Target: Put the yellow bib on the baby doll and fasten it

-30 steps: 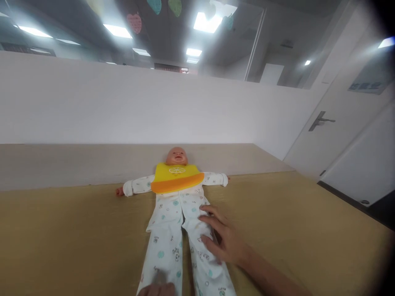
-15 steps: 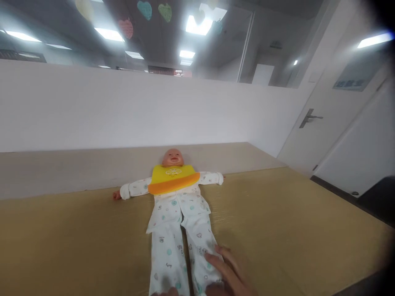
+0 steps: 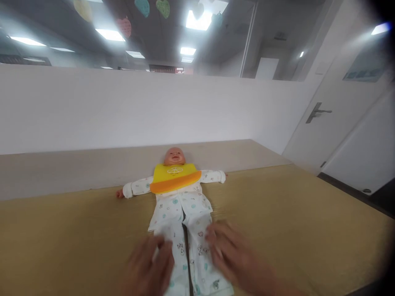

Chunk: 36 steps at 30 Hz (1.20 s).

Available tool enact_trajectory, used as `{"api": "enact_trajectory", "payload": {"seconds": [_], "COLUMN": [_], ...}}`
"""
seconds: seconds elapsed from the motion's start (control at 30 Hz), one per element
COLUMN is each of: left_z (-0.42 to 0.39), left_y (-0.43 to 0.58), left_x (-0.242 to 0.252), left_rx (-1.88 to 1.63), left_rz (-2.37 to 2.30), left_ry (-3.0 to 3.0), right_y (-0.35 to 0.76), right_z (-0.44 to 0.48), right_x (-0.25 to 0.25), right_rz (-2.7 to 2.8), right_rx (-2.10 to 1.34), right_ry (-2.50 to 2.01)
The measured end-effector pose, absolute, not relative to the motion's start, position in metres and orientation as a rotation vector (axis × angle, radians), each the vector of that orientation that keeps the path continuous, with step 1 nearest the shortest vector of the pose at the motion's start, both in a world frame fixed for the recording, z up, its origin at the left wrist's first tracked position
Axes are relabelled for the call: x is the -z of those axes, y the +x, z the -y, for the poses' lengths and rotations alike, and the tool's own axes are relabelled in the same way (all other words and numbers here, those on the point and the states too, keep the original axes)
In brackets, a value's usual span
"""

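The baby doll with a bald plastic head [image 3: 175,156] lies face up beyond the hands, its legs extending toward and between them. The yellow bib with an orange lower edge and white citrus-slice motif [image 3: 174,176] is in place below the chin. The white, animal-print long-sleeved top [image 3: 169,206] is on; both sleeves cover the outstretched arms. The matching white printed trousers [image 3: 197,240] cover the visible legs. These items appear fitted; whether any adjustment remains cannot be determined.

The left hand [image 3: 151,263] is at one trouser leg, the right hand [image 3: 226,248] at the other. Both have bent fingers and are blurred; contact or grip on the fabric cannot be confirmed. The tan counter [image 3: 277,209] extends outside both hands; the plain white wall [image 3: 138,109] stands beyond them.
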<state>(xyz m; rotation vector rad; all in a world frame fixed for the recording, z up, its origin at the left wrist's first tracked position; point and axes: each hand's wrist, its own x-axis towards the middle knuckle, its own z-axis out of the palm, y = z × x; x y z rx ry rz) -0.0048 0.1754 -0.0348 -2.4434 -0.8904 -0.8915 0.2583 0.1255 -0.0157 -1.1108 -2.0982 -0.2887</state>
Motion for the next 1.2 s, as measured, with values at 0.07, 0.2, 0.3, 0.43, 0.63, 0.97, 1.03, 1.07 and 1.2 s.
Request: {"api": "enact_trajectory", "payload": {"seconds": [0.07, 0.2, 0.3, 0.43, 0.63, 0.97, 1.03, 1.07, 1.2], "left_z": [-0.218, -0.291, -0.324, -0.343, -0.339, -0.347, -0.346, -0.346, -0.343], "left_y": [-0.003, -0.005, -0.008, -0.006, 0.005, -0.012, -0.014, -0.015, -0.015], "left_x": [0.018, -0.004, -0.002, 0.012, 0.027, 0.049, 0.045, 0.043, 0.038], "left_rx": [0.798, 0.765, 0.730, 0.913, 1.168, 1.538, 1.530, 1.515, 1.510], "left_rz": [1.069, 1.444, 1.644, 1.633, 1.557, 1.989, 2.126, 2.180, 2.293], "left_ry": [-2.463, -2.294, -2.350, -2.580, -2.492, -2.335, -2.305, -2.298, -2.298], "right_y": [0.274, 0.290, 0.287, 0.283, 0.293, 0.310, 0.319, 0.323, 0.334], "right_z": [-0.166, -0.247, -0.279, -0.284, -0.277, -0.285, -0.288, -0.290, -0.291], "right_x": [0.009, 0.018, 0.026, 0.030, 0.041, 0.064, 0.063, 0.062, 0.057], "right_rz": [2.019, 2.000, 1.984, 1.890, 1.809, 1.433, 1.312, 1.258, 1.158], "right_rx": [0.387, 0.576, 0.557, 0.372, 0.242, -0.171, -0.247, -0.291, -0.407], "right_ry": [-1.269, -1.581, -1.645, -1.659, -1.547, -1.383, -1.452, -1.493, -1.544]}}
